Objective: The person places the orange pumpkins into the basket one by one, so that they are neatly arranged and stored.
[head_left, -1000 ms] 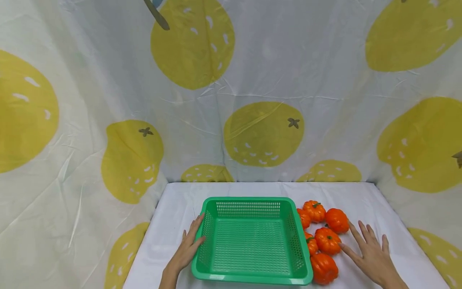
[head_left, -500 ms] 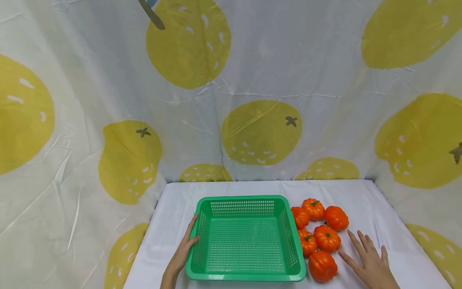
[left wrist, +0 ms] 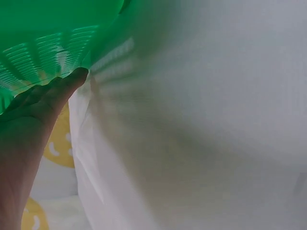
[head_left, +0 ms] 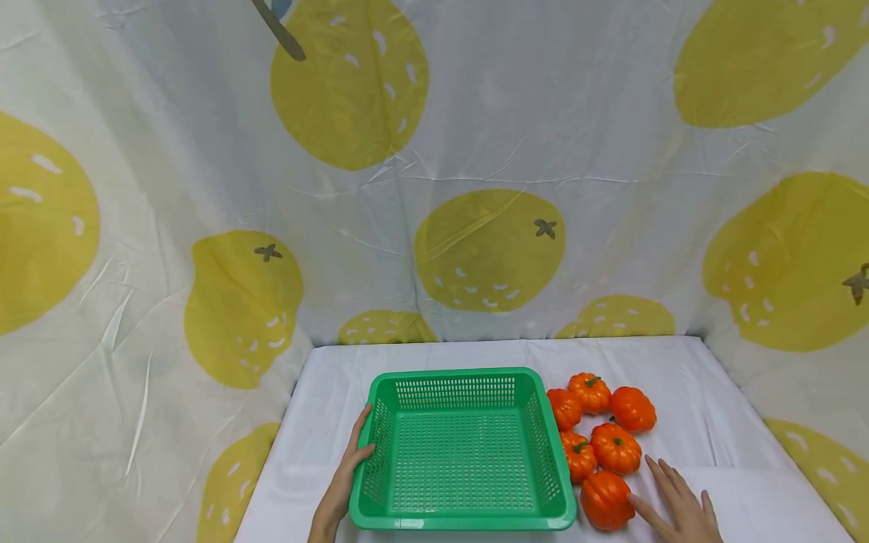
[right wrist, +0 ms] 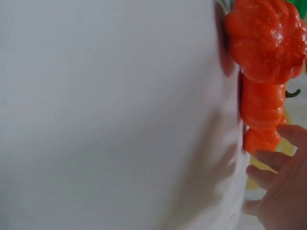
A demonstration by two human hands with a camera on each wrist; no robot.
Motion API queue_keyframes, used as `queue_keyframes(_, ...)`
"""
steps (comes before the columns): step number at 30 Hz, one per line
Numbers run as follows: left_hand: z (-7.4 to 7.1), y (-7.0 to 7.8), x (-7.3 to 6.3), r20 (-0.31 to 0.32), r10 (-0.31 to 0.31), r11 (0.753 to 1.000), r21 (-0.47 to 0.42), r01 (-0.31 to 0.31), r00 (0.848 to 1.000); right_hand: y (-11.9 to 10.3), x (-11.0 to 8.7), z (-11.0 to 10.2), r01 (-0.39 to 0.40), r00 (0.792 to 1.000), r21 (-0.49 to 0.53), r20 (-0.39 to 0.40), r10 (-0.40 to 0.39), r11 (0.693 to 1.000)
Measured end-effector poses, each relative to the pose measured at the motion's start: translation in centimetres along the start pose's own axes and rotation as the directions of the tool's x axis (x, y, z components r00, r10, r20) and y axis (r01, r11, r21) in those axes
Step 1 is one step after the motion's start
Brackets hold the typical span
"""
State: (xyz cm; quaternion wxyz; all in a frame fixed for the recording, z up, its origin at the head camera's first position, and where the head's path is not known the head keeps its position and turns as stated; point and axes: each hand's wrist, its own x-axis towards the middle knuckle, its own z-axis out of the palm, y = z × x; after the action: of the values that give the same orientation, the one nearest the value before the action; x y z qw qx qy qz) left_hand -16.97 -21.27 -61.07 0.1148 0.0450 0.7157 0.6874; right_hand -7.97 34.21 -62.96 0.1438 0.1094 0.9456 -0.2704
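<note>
L hand point(head_left: 342, 481) gripped green basket point(head_left: 462, 523) by L rim, thumb over, fingers outside; only L-wrist cam showed slotted outer wall point(left wrist: 41, 60). Orange pumpkins point(head_left: 615, 449) sat R of basket; R hand point(head_left: 680, 504), fingers spread & empty, was beside nearest.

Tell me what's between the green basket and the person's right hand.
One orange pumpkin lies straight between the green basket and the right hand, as the head view shows; other pumpkins lie farther back. Whether the hand touches it is unclear.

White cloth-covered surface point(head_left: 686, 400) with a green basket point(head_left: 462, 523) and, to its right, six orange pumpkins point(head_left: 615, 449).
</note>
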Motion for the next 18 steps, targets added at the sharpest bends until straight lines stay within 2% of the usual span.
queue_keyframes(10,0.0,-0.3,-0.2,0.007,0.015,0.999,-0.050,-0.015,1.000,-1.7,-0.5,1.0,-0.092,0.995,-0.032,0.033,0.093,0.995)
queue_keyframes(15,0.1,-0.4,-0.1,0.014,0.020,0.998,-0.061,-0.019,1.000,-2.7,-0.9,1.1,-0.177,0.981,-0.006,0.083,0.177,0.984)
queue_keyframes(18,0.1,-0.4,-0.1,0.016,0.020,0.998,-0.060,-0.019,1.000,-3.0,-1.0,1.3,-0.190,0.977,0.013,0.100,0.188,0.982)
